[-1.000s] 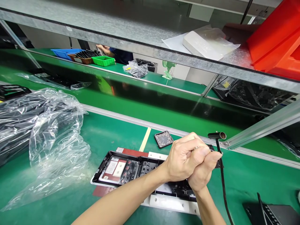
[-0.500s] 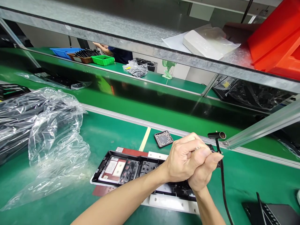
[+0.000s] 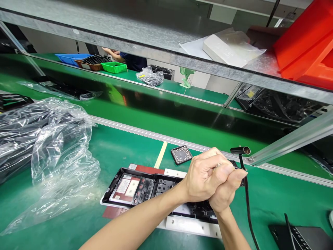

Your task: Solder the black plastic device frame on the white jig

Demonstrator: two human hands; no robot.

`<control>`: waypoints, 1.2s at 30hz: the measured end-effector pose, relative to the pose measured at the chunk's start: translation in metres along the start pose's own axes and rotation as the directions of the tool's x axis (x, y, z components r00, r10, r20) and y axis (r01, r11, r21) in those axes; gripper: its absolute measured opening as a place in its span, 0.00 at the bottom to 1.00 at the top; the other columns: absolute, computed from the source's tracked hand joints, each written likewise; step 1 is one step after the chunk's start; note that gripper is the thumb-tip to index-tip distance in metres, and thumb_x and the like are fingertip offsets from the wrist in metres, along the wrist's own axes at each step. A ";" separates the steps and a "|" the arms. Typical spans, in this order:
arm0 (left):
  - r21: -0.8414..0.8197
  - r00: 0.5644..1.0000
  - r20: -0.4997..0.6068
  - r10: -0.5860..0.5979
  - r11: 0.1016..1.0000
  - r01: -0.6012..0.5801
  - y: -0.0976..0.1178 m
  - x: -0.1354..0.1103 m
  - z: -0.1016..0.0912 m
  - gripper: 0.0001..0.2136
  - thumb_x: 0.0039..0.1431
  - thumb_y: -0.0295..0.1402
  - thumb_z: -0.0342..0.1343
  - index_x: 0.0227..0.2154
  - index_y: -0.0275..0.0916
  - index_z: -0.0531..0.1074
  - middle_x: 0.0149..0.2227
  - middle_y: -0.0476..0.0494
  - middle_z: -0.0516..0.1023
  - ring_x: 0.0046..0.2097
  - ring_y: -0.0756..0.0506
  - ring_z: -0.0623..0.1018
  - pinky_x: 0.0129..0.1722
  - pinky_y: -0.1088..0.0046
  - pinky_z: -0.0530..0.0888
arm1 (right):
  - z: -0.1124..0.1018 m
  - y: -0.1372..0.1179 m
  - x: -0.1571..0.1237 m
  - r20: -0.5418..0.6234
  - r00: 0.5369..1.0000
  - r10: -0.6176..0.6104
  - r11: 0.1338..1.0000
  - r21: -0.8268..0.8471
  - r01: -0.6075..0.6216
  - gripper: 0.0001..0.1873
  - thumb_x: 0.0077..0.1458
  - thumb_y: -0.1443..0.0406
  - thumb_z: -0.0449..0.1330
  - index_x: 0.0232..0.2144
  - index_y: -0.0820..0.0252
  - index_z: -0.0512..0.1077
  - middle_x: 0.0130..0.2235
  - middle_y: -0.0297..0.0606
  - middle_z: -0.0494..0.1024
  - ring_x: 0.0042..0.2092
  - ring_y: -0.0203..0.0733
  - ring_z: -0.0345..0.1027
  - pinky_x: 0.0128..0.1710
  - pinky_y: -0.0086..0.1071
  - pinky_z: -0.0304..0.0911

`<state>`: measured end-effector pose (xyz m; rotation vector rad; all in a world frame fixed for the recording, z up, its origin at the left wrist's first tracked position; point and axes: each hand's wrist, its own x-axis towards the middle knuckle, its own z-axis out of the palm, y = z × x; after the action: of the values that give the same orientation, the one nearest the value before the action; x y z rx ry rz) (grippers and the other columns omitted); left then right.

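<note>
My left hand [image 3: 208, 173] is closed, and a few small shiny screws [image 3: 219, 165] show between its curled fingers. Pressed against it from below, my right hand [image 3: 225, 196] is closed too, thumb and finger pinched together; a tiny bright speck shows at their tips, too small to name. Both hands are above the right part of a black plastic housing [image 3: 153, 189], which lies open side up with labels and a red-brown panel at its left end. My forearm and hands hide part of it. White fixture bars [image 3: 187, 225] run along its edges.
A small black tray of screws [image 3: 181, 154] lies behind the housing. To the right stands a holder with a metal tube [image 3: 240, 150] and black cable. Clear plastic bags [image 3: 62, 149] cover the left. A metal shelf [image 3: 156, 52] crosses above; another person's arm [image 3: 114, 53] shows beyond.
</note>
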<state>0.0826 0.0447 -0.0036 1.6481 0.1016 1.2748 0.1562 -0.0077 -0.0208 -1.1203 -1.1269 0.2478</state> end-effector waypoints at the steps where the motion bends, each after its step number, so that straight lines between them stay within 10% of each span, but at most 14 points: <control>1: -0.001 1.000 0.001 0.000 1.000 0.000 0.000 0.000 0.000 0.16 0.71 0.39 0.51 0.32 0.36 0.77 0.34 0.42 0.77 0.38 0.46 0.76 0.40 0.68 0.74 | 0.000 0.000 0.000 0.001 1.000 0.003 1.000 -0.001 -0.003 0.33 0.69 0.44 0.40 0.20 0.55 0.63 0.23 0.34 0.65 0.26 0.40 0.60 0.26 0.39 0.56; 36: 0.012 1.000 -0.007 0.002 1.000 -0.002 -0.001 -0.001 0.002 0.17 0.70 0.41 0.51 0.30 0.37 0.76 0.32 0.43 0.78 0.38 0.45 0.77 0.40 0.68 0.75 | 0.003 -0.008 0.001 -0.076 0.997 -0.002 0.995 -0.104 -0.006 0.33 0.68 0.43 0.42 0.20 0.53 0.66 0.21 0.37 0.70 0.24 0.42 0.62 0.23 0.41 0.56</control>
<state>0.0843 0.0429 -0.0046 1.6546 0.1118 1.2842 0.1511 -0.0095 -0.0136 -1.2135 -1.0807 0.1478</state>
